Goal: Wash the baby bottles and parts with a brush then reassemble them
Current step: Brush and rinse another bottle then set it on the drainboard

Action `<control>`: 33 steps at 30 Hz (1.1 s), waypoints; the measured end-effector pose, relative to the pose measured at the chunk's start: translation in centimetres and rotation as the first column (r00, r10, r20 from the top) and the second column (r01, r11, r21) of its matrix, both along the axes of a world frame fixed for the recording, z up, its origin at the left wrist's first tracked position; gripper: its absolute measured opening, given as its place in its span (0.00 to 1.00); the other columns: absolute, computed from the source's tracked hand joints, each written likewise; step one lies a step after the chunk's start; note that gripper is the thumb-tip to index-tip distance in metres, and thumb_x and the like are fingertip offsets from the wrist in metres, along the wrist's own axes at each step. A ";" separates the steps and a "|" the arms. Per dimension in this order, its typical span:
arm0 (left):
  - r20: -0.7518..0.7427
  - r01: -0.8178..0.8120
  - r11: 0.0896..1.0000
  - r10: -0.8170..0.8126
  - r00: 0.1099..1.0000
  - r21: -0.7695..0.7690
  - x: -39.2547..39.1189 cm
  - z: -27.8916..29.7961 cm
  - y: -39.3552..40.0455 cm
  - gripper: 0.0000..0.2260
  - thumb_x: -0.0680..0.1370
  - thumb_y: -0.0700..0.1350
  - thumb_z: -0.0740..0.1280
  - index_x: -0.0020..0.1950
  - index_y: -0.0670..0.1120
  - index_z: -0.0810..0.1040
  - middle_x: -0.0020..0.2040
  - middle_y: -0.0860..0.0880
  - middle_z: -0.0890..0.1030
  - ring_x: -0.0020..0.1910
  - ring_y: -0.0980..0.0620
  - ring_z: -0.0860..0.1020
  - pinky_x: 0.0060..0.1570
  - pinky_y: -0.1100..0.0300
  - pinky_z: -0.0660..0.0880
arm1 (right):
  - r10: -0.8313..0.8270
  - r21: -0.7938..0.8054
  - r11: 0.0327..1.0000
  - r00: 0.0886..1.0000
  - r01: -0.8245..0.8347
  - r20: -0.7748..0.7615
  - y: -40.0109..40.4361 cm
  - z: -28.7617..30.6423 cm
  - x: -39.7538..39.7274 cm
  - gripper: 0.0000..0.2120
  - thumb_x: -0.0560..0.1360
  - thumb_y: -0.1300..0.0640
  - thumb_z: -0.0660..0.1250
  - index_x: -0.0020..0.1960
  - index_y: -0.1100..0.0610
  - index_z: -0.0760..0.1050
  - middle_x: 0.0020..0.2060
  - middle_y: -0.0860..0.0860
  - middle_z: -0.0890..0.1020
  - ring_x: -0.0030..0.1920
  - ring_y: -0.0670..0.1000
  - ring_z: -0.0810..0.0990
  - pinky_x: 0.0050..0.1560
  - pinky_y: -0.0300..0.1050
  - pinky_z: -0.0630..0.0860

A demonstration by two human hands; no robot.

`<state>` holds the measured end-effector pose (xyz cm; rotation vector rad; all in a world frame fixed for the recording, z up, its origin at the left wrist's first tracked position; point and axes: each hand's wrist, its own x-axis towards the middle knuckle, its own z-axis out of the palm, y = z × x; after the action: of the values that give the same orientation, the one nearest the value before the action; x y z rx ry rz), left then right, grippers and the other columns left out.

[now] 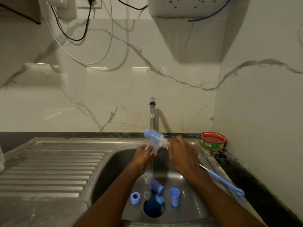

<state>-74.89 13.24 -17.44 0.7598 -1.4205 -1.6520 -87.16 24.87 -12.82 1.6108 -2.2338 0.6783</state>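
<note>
Both hands are raised over the steel sink basin (118,163), under the tap (152,112), which runs a thin stream of water.

Left hand (144,155): fingers curled round a clear, see-through bottle part (151,149); it is motion-blurred, so I cannot tell whether it is a teat or a small bottle. Water falls from it into the basin.

Right hand (179,152): fingers closed on the handle end of a bottle brush (155,136). The brush head is pale blue, bristled and blurred; it lies tilted, tip up and to the left, at the foot of the water stream, touching or pushed through the clear part. The exact contact is not clear.

On the basin floor, near the drain (153,208):
- a short blue ring collar (135,198), standing, hole up, left of the drain
- a blue cap (174,196), cup-shaped, upright, right of the drain
- a blue cylindrical piece (156,185) lying on its side, just behind the drain
- a smaller blue piece (159,199) at the drain's rim
- two small clear parts, faint and hard to make out, beside the blue pieces.

On the right sink edge lies a thin blue-handled brush (224,181), wire end pointing towards the right wrist, loop end nearer the camera.

In the back right corner of the counter stands a round red-rimmed green tub (213,141). The ribbed drainboard (49,169) lies left of the basin.
</note>
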 end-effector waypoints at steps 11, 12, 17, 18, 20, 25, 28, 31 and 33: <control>-0.045 0.121 0.982 -0.129 0.991 -0.143 0.0 -0.2 0.0 0.10 0.80 0.41 0.70 0.61 0.43 0.78 0.54 0.41 0.85 0.55 0.44 0.84 0.59 0.44 0.80 | 0.020 0.010 1.000 1.000 -0.020 -0.018 -0.8 -1.0 -0.4 0.11 0.82 0.49 0.61 0.60 0.47 0.79 0.50 0.49 0.75 0.47 0.52 0.79 0.44 0.48 0.76; -0.076 0.132 0.985 -0.141 0.987 -0.110 0.1 -0.3 -0.2 0.12 0.80 0.39 0.70 0.63 0.45 0.76 0.57 0.41 0.84 0.55 0.44 0.84 0.57 0.47 0.81 | 0.065 0.018 0.998 0.998 -0.065 0.003 -0.7 -1.2 -0.3 0.11 0.82 0.48 0.61 0.60 0.47 0.79 0.50 0.48 0.76 0.47 0.52 0.79 0.45 0.48 0.76; -0.164 0.179 0.983 -0.169 0.972 0.049 0.2 0.8 -0.2 0.10 0.82 0.34 0.62 0.62 0.43 0.75 0.59 0.38 0.81 0.57 0.39 0.82 0.55 0.51 0.82 | 0.006 -0.085 0.996 1.000 -0.005 0.014 -0.6 -0.8 -1.8 0.11 0.82 0.48 0.60 0.59 0.46 0.80 0.47 0.48 0.76 0.47 0.52 0.79 0.43 0.48 0.75; -0.189 0.181 0.980 -0.164 0.968 0.081 0.2 0.9 -0.2 0.11 0.82 0.34 0.59 0.61 0.42 0.76 0.59 0.38 0.81 0.58 0.39 0.81 0.55 0.52 0.82 | -0.002 -0.097 0.995 1.000 0.003 0.008 -0.6 -0.8 -1.8 0.11 0.82 0.48 0.60 0.58 0.47 0.79 0.46 0.48 0.75 0.46 0.52 0.78 0.41 0.47 0.73; -0.212 0.169 0.981 -0.146 0.966 0.096 0.1 0.9 -0.4 0.14 0.82 0.34 0.56 0.64 0.41 0.76 0.62 0.38 0.79 0.60 0.39 0.80 0.54 0.52 0.82 | 0.014 -0.092 0.996 1.000 -0.013 0.005 -0.6 -1.0 -1.4 0.11 0.83 0.48 0.59 0.58 0.47 0.79 0.45 0.47 0.73 0.45 0.51 0.78 0.40 0.46 0.72; -0.153 0.073 0.997 -0.073 0.986 -0.003 0.2 0.5 -0.8 0.13 0.82 0.33 0.61 0.63 0.46 0.76 0.60 0.43 0.82 0.58 0.43 0.83 0.53 0.54 0.82 | 0.055 -0.102 0.993 0.998 -0.052 0.021 -0.1 -0.9 -0.7 0.12 0.83 0.47 0.59 0.59 0.47 0.79 0.48 0.48 0.76 0.47 0.51 0.79 0.45 0.49 0.77; -0.065 0.018 0.994 -0.026 0.998 -0.110 0.4 -0.2 -1.0 0.14 0.80 0.35 0.68 0.65 0.45 0.76 0.61 0.43 0.82 0.57 0.47 0.84 0.51 0.56 0.82 | 0.059 -0.112 0.992 0.998 -0.057 0.014 0.1 -0.9 -0.7 0.12 0.82 0.47 0.59 0.60 0.47 0.79 0.50 0.48 0.78 0.49 0.51 0.80 0.46 0.49 0.77; 0.034 -0.001 0.984 0.007 0.999 -0.178 0.6 -0.9 -1.4 0.13 0.79 0.35 0.69 0.63 0.42 0.80 0.60 0.42 0.83 0.56 0.48 0.84 0.53 0.56 0.82 | -0.010 -0.119 0.993 1.000 0.011 0.008 -0.1 -1.0 -0.6 0.12 0.82 0.47 0.60 0.59 0.48 0.78 0.51 0.49 0.80 0.48 0.52 0.80 0.43 0.47 0.75; 0.044 0.003 0.984 0.005 0.999 -0.178 0.4 -0.8 -1.3 0.12 0.79 0.35 0.70 0.61 0.42 0.81 0.58 0.42 0.84 0.55 0.47 0.84 0.54 0.54 0.82 | -0.091 -0.126 0.988 0.996 0.092 0.017 -0.3 -0.9 -0.8 0.12 0.82 0.47 0.60 0.59 0.49 0.78 0.51 0.50 0.80 0.49 0.53 0.81 0.41 0.45 0.70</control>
<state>-74.45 11.96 -18.24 0.6986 -1.5747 -1.4916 -87.99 24.52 -13.68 1.4386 -2.2091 0.7891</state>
